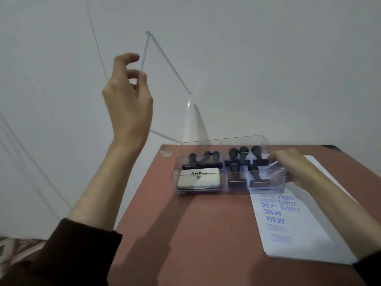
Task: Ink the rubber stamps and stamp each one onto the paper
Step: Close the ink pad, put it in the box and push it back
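Black stamps [235,162], clear box [224,141], blue-printed white paper [305,244], reddish-brown table [195,234].

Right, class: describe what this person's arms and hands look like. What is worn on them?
Both the left hand and right hand are bare, no gloves. The arms wear dark brownish sleeves: the left sleeve leaves the forearm uncovered, and the right sleeve shows only as a dark cuff at the picture's corner. No watch shows on either wrist.
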`<action>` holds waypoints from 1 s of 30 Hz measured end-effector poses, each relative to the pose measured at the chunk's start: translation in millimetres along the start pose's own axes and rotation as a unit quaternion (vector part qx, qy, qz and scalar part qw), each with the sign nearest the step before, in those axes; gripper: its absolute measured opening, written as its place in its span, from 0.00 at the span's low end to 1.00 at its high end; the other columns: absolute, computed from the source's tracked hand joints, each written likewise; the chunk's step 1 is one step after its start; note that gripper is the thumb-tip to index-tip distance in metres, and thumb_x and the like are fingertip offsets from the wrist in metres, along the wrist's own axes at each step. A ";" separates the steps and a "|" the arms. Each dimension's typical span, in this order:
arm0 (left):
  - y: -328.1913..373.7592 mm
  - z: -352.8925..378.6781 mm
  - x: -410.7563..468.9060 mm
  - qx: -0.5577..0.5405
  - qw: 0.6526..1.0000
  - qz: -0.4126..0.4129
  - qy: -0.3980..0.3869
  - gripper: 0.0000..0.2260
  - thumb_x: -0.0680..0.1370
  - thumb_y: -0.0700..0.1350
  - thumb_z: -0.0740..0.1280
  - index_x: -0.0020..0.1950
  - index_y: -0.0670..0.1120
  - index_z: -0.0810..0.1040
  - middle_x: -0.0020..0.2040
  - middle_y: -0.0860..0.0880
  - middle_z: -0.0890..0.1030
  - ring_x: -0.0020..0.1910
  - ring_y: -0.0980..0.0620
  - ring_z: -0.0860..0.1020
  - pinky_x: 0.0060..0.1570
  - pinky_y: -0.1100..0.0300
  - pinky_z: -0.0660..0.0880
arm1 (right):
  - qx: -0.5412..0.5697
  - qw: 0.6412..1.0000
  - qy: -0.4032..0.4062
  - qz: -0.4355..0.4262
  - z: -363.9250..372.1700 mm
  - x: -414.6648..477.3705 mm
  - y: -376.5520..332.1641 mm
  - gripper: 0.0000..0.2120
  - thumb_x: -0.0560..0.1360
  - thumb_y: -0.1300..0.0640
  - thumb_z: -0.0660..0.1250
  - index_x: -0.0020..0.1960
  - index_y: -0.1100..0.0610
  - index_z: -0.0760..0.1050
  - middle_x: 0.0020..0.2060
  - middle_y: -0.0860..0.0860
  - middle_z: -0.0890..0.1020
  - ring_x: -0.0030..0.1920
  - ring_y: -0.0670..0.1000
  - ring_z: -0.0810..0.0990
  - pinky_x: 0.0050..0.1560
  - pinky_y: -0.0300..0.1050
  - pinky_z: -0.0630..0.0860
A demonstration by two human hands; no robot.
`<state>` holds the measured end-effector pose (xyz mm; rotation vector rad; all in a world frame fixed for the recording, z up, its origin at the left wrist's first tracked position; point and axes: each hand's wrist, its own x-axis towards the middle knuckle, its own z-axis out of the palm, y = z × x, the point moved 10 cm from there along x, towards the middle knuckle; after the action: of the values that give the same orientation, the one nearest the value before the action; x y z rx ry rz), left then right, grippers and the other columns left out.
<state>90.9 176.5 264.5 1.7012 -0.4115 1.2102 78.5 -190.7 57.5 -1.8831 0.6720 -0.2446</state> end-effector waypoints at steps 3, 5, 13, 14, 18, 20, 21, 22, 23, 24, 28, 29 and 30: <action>16.6 -0.1 1.2 -0.005 0.999 0.031 0.008 0.11 0.78 0.39 0.60 0.59 0.43 0.73 0.43 0.52 0.77 0.35 0.52 0.77 0.37 0.64 0.73 | 0.002 1.000 -0.004 -0.012 21.1 -2.2 -5.3 0.04 0.72 0.63 0.62 0.44 0.63 0.74 0.38 0.60 0.80 0.33 0.57 0.77 0.37 0.48 0.73; 18.8 2.3 1.0 -0.025 0.999 0.022 0.008 0.11 0.78 0.39 0.60 0.59 0.43 0.73 0.42 0.53 0.77 0.35 0.52 0.77 0.38 0.59 0.76 | 0.009 1.000 -0.007 -0.020 34.4 -3.0 -6.6 0.05 0.70 0.61 0.63 0.42 0.63 0.74 0.41 0.61 0.80 0.34 0.57 0.77 0.36 0.49 0.73; -11.1 25.5 -16.3 -0.123 0.984 -0.125 -0.028 0.10 0.76 0.39 0.63 0.56 0.49 0.72 0.42 0.51 0.79 0.30 0.58 0.79 0.41 0.52 0.80 | 0.005 1.000 -0.017 -0.019 76.0 3.8 -5.0 0.11 0.68 0.55 0.62 0.46 0.61 0.73 0.46 0.58 0.80 0.43 0.59 0.79 0.37 0.44 0.71; -16.0 27.9 -17.9 -0.130 0.981 -0.138 -0.030 0.10 0.76 0.39 0.63 0.56 0.49 0.72 0.42 0.51 0.79 0.29 0.59 0.79 0.42 0.52 0.80 | -0.014 1.000 -0.011 -0.026 76.4 3.9 -7.5 0.09 0.70 0.56 0.61 0.46 0.61 0.73 0.46 0.57 0.78 0.45 0.59 0.78 0.37 0.43 0.70; -36.9 36.2 -25.3 -0.149 0.970 -0.188 -0.034 0.11 0.75 0.38 0.64 0.55 0.50 0.72 0.42 0.49 0.80 0.29 0.58 0.79 0.45 0.50 0.80 | -0.098 0.994 0.022 -0.053 72.9 2.0 -17.8 0.08 0.72 0.58 0.59 0.42 0.62 0.72 0.43 0.58 0.78 0.44 0.60 0.77 0.41 0.46 0.70; -46.0 38.8 -29.4 -0.153 0.966 -0.206 -0.034 0.11 0.76 0.38 0.64 0.56 0.49 0.72 0.43 0.48 0.80 0.29 0.57 0.79 0.46 0.50 0.80 | -0.146 0.988 0.024 -0.049 73.5 0.4 -18.1 0.06 0.72 0.58 0.58 0.41 0.60 0.71 0.42 0.56 0.77 0.45 0.60 0.76 0.43 0.46 0.68; -49.9 39.8 -31.5 -0.156 0.964 -0.213 -0.033 0.11 0.76 0.38 0.63 0.56 0.49 0.72 0.43 0.47 0.80 0.29 0.57 0.79 0.46 0.51 0.80 | -0.167 0.985 0.023 -0.046 74.1 -1.0 -17.6 0.06 0.73 0.58 0.58 0.41 0.60 0.70 0.41 0.55 0.76 0.45 0.60 0.75 0.43 0.46 0.67; -53.6 40.6 -33.3 -0.159 0.962 -0.220 -0.032 0.11 0.76 0.37 0.63 0.56 0.49 0.72 0.43 0.47 0.80 0.29 0.57 0.79 0.46 0.51 0.80 | -0.178 0.983 0.020 -0.043 75.1 -0.7 -16.2 0.05 0.73 0.58 0.58 0.42 0.60 0.70 0.41 0.55 0.74 0.46 0.59 0.74 0.44 0.46 0.66; -57.3 41.2 -35.2 -0.162 0.960 -0.225 -0.031 0.11 0.76 0.37 0.63 0.56 0.49 0.72 0.43 0.47 0.80 0.29 0.57 0.79 0.45 0.51 0.80 | -0.179 0.983 0.018 -0.042 76.1 -0.1 -14.8 0.05 0.73 0.58 0.58 0.44 0.60 0.70 0.42 0.55 0.74 0.47 0.59 0.73 0.45 0.46 0.66; -61.0 41.7 -36.4 -0.164 0.959 -0.231 -0.030 0.12 0.76 0.36 0.63 0.56 0.49 0.72 0.42 0.47 0.80 0.29 0.57 0.79 0.45 0.51 0.80 | -0.174 0.984 0.016 -0.042 77.1 1.1 -13.2 0.06 0.73 0.58 0.58 0.46 0.60 0.70 0.44 0.55 0.74 0.48 0.60 0.73 0.46 0.46 0.67; -76.9 41.3 -39.2 -0.178 0.950 -0.255 -0.022 0.12 0.76 0.36 0.62 0.56 0.48 0.72 0.41 0.48 0.79 0.29 0.55 0.79 0.44 0.52 0.80 | -0.145 0.989 -0.015 -0.038 78.3 -1.4 -8.7 0.09 0.72 0.55 0.59 0.47 0.59 0.71 0.44 0.55 0.76 0.45 0.58 0.75 0.43 0.46 0.67; -81.6 41.0 -39.7 -0.184 0.947 -0.263 -0.021 0.12 0.76 0.35 0.62 0.56 0.48 0.72 0.41 0.47 0.79 0.29 0.56 0.79 0.45 0.52 0.80 | -0.127 0.991 -0.027 -0.036 76.9 -4.3 -9.2 0.08 0.72 0.54 0.60 0.45 0.59 0.72 0.42 0.54 0.76 0.41 0.56 0.73 0.40 0.45 0.66; -86.7 41.4 -40.6 -0.191 0.943 -0.272 -0.020 0.12 0.76 0.35 0.62 0.56 0.48 0.72 0.41 0.47 0.79 0.28 0.56 0.78 0.45 0.52 0.80 | -0.103 0.993 -0.033 -0.035 72.4 -6.1 -11.2 0.07 0.72 0.54 0.60 0.43 0.58 0.72 0.40 0.53 0.76 0.37 0.53 0.71 0.38 0.44 0.65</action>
<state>157.0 172.2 183.9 1.3735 -0.1630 0.6404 110.9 -127.3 38.9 -2.1059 0.6057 -0.1601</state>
